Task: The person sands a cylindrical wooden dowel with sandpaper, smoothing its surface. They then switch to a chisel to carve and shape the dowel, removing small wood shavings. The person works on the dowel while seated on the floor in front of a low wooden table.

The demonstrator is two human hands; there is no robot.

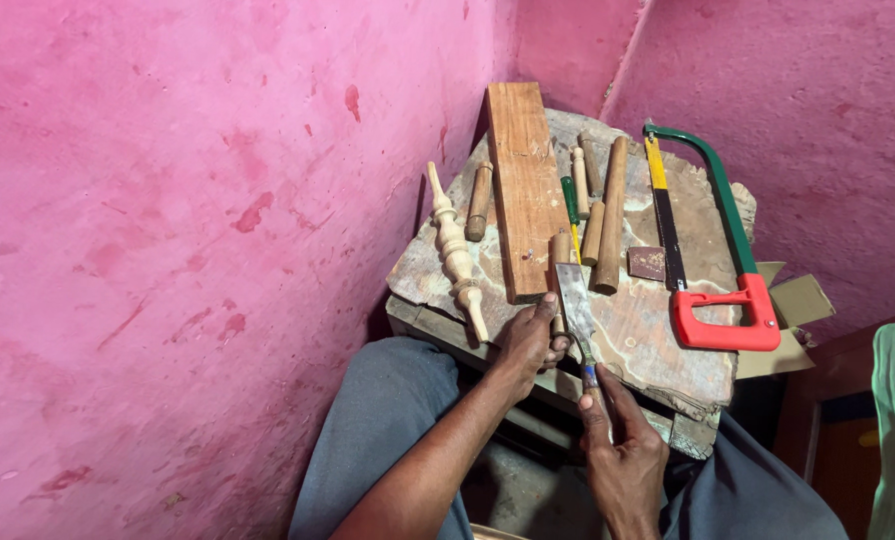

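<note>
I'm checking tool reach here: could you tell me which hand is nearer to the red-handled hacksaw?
The right hand: it sits below and left of the hacksaw, gripping the chisel. The left hand is farther left.

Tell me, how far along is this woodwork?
One turned spindle already lies finished-looking on the worn workbench. In hand: the left hand steadies a short round wooden piece while the right hand holds a flat metal blade against it. Several plain dowels and a plank lie unshaped; the hacksaw rests unused.
</note>
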